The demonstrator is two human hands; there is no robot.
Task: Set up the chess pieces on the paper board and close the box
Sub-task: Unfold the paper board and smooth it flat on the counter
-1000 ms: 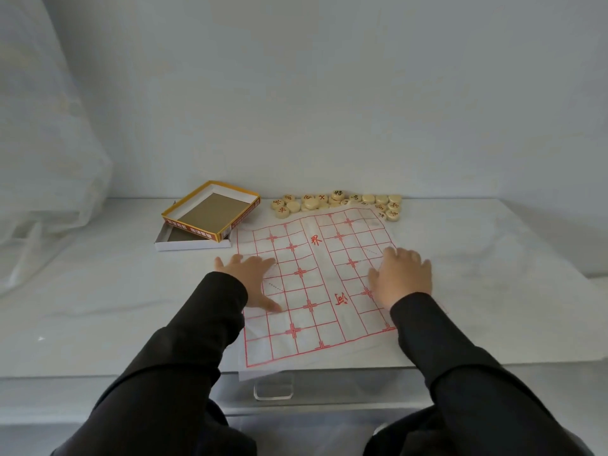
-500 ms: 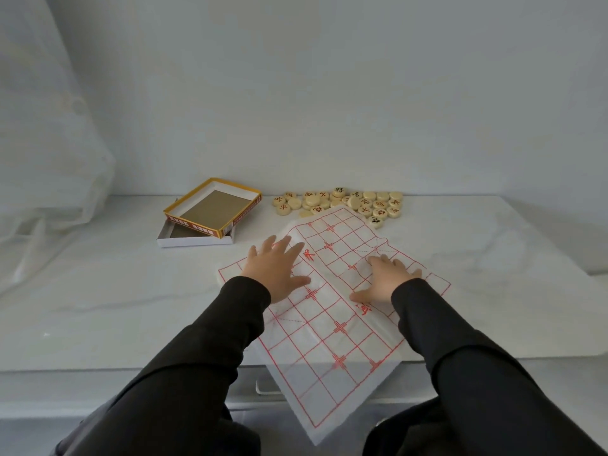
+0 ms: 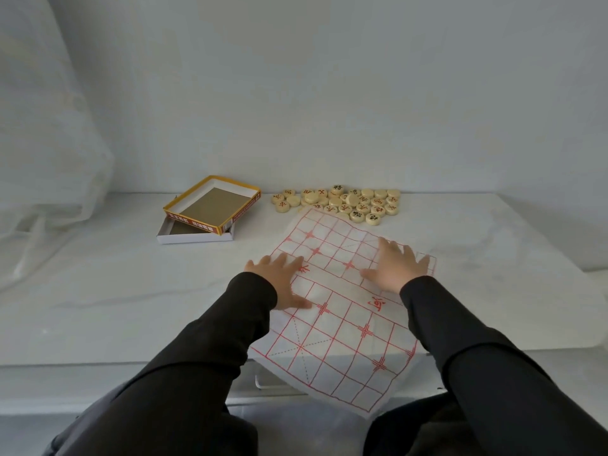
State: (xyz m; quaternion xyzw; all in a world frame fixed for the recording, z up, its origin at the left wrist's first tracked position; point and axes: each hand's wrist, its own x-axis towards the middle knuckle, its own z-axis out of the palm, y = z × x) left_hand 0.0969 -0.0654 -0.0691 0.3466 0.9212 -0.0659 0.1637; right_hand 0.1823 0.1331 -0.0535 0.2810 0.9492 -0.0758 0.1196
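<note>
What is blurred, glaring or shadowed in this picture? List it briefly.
Head view: light soft and even, no glare on the table; left hand and right hand slightly smeared; paper board lines crisp; marks on the chess pieces too small to read; shadow under the box lid.

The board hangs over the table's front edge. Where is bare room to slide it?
Bare tabletop lies left of the paper board, in front of the box, and right of the board. Crowded at the back: the chess pieces crowd the board's far corner.

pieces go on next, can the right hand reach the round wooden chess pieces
Probably yes: the right hand rests on the red-gridded paper board, and only bare sheet separates it from the round wooden chess pieces.
</note>
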